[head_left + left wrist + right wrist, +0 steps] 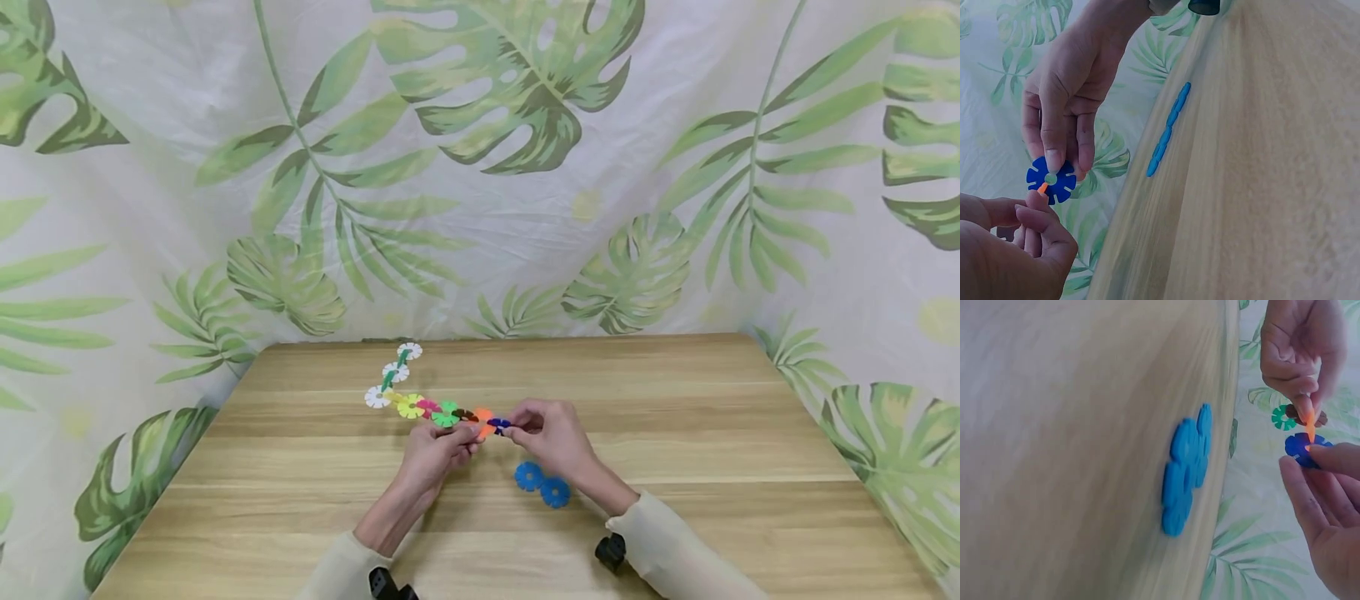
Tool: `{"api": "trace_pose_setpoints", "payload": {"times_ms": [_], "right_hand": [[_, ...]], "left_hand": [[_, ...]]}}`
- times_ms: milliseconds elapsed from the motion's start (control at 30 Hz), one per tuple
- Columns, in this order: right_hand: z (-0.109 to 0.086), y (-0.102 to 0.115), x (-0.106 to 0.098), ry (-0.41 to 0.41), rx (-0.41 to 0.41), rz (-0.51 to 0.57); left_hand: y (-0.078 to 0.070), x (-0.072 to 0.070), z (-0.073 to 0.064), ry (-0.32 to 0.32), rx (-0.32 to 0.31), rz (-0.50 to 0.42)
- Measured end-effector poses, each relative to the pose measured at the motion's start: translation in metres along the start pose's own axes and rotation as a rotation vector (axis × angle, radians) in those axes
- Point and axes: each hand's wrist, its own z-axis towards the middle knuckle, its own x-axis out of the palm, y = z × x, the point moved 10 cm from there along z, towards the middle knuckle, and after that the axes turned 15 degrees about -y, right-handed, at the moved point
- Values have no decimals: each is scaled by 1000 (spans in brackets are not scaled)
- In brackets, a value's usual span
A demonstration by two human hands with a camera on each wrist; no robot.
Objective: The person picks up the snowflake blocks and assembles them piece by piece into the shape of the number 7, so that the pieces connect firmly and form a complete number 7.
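Observation:
A chain of slotted snowflake discs runs from white discs (396,372) at the back left, through yellow (410,406), pink and green (445,414) ones, to a brown and an orange disc (1310,427). My left hand (435,454) pinches the orange disc between thumb and finger. My right hand (557,435) pinches a dark blue disc (1052,180) by its edge. In both wrist views the orange disc's edge meets the dark blue disc. How deep the slots sit together I cannot tell.
Two lighter blue discs (555,492) lie side by side, touching, on the wooden table (712,433), just in front of my right hand. A leaf-patterned cloth (510,250) hangs behind the table's back edge.

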Motion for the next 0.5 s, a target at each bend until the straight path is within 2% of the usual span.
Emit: {"api": "trace_pose_setpoints", "payload": {"times_ms": [267,500], "right_hand": [[-4,-8,1,159,29,-27],[-12,-13,3,281,-24,-162]], "left_hand": [[3,-4,3,12,-35,-1],[-3,-9,5,3,-32,-16]]}}
